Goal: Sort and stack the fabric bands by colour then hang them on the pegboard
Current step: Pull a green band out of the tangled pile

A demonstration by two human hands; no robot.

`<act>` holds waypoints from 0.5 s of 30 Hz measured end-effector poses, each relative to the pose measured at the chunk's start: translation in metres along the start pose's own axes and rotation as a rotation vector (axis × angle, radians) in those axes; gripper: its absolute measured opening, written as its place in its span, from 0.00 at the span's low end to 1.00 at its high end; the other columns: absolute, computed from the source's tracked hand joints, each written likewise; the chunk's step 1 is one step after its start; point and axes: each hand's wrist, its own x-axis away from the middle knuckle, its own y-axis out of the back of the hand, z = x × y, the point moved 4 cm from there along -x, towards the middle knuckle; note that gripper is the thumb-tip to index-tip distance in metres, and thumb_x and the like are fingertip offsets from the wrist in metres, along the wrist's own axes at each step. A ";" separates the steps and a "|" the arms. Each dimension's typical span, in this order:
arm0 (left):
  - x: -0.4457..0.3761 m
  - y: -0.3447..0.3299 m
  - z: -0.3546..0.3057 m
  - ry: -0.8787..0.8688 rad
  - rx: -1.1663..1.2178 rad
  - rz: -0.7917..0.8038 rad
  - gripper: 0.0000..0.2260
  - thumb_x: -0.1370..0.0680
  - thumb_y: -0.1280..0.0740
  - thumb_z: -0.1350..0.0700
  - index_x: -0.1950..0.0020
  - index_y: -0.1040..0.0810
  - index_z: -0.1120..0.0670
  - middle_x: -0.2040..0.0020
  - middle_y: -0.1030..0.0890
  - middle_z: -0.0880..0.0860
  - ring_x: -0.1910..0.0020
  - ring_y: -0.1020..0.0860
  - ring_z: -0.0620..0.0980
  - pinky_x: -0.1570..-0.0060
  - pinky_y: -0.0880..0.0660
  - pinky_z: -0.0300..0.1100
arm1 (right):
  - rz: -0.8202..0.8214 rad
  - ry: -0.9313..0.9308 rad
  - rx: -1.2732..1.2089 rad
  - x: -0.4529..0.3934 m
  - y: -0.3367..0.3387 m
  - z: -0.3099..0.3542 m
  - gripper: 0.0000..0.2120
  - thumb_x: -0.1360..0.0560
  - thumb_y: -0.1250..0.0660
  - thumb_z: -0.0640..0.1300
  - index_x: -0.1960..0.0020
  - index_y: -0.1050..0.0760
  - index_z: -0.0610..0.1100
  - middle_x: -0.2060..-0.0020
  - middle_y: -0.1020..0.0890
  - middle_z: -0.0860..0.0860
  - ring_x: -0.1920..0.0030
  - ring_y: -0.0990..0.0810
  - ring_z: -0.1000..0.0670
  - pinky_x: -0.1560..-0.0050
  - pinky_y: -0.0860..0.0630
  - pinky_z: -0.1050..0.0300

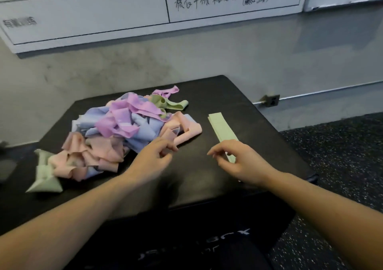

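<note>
On the black padded box (217, 95), left of its middle, lies the tangled heap of fabric bands (116, 132): purple and blue loops on top and toward the wall, pink ones along the near and right edges, a green loop (176, 104) poking out at the far side. A crumpled green band (44, 176) sits at the heap's near-left corner, by the box's left edge.

To the right of the heap, apart from it on bare black surface, lies a flat stack of green bands (222, 129), running from the far side toward the person.

The left hand (153, 157) reaches to the heap's near-right edge. Its fingers are curled, with the fingertips at the pink band (186, 131) that sticks out there; the hand is blurred, so whether it actually pinches the pink fabric cannot be told. The right hand (238, 158) is over the near end of the green stack, covering that end. Its fingers are bent and its thumb and forefinger are drawn near each other, with a strip of green showing under them; whether it grasps the stack or just rests on it cannot be told either.

Both forearms come in bare from the bottom corners. Beyond the box stands a grey wall (186, 62) carrying a whiteboard (124, 10) with handwritten characters, and a wall socket (271, 100) sits low, right of the box. Speckled dark flooring (342, 145) lies to the right.
</note>
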 end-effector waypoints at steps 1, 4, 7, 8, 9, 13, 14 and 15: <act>0.012 0.010 0.009 0.008 -0.008 -0.019 0.12 0.23 0.32 0.65 0.51 0.19 0.47 0.52 0.22 0.42 0.55 0.25 0.39 0.51 0.32 0.33 | 0.029 0.006 0.001 -0.006 -0.006 0.012 0.13 0.24 0.30 0.37 0.46 0.19 0.54 0.53 0.17 0.57 0.48 0.21 0.57 0.46 0.31 0.70; 0.043 0.041 0.034 0.059 -0.026 -0.097 0.13 0.24 0.30 0.66 0.52 0.19 0.47 0.55 0.22 0.43 0.59 0.25 0.37 0.56 0.32 0.28 | 0.107 0.007 0.011 -0.023 -0.027 0.044 0.12 0.24 0.31 0.38 0.46 0.19 0.53 0.52 0.17 0.57 0.49 0.22 0.57 0.49 0.31 0.72; 0.072 0.069 0.060 0.136 -0.011 -0.167 0.13 0.25 0.30 0.65 0.53 0.20 0.45 0.55 0.22 0.46 0.60 0.24 0.37 0.55 0.31 0.29 | 0.187 0.021 -0.007 -0.035 -0.051 0.075 0.12 0.24 0.31 0.36 0.45 0.19 0.50 0.52 0.17 0.54 0.49 0.22 0.58 0.51 0.32 0.74; 0.081 0.078 0.066 0.159 -0.007 -0.191 0.14 0.25 0.31 0.65 0.54 0.21 0.44 0.55 0.21 0.47 0.58 0.23 0.37 0.53 0.29 0.31 | 0.226 0.027 -0.003 -0.039 -0.059 0.085 0.13 0.24 0.31 0.36 0.45 0.20 0.51 0.52 0.18 0.54 0.49 0.22 0.59 0.51 0.32 0.74; 0.089 0.085 0.073 0.178 0.000 -0.211 0.17 0.26 0.31 0.66 0.55 0.22 0.41 0.55 0.21 0.46 0.57 0.23 0.37 0.52 0.30 0.31 | 0.268 0.027 0.009 -0.043 -0.067 0.094 0.13 0.24 0.32 0.37 0.44 0.21 0.53 0.52 0.18 0.56 0.49 0.23 0.60 0.51 0.32 0.74; 0.117 0.114 0.109 0.282 0.001 -0.266 0.16 0.28 0.30 0.64 0.51 0.24 0.44 0.50 0.23 0.48 0.48 0.25 0.46 0.47 0.30 0.37 | 0.355 0.035 0.054 -0.065 -0.100 0.126 0.15 0.24 0.32 0.39 0.39 0.21 0.51 0.52 0.20 0.59 0.48 0.22 0.60 0.50 0.31 0.72; 0.123 0.121 0.120 0.315 -0.011 -0.290 0.14 0.29 0.29 0.61 0.48 0.23 0.46 0.47 0.23 0.51 0.45 0.25 0.50 0.44 0.29 0.42 | 0.367 0.036 0.058 -0.071 -0.109 0.134 0.16 0.24 0.32 0.40 0.38 0.22 0.52 0.52 0.20 0.59 0.48 0.21 0.59 0.48 0.29 0.69; 0.129 0.127 0.133 0.358 -0.020 -0.320 0.14 0.30 0.30 0.59 0.46 0.23 0.47 0.44 0.23 0.52 0.42 0.26 0.52 0.42 0.29 0.45 | 0.380 0.036 0.060 -0.077 -0.119 0.141 0.16 0.24 0.32 0.40 0.38 0.22 0.52 0.51 0.19 0.59 0.48 0.21 0.59 0.46 0.28 0.66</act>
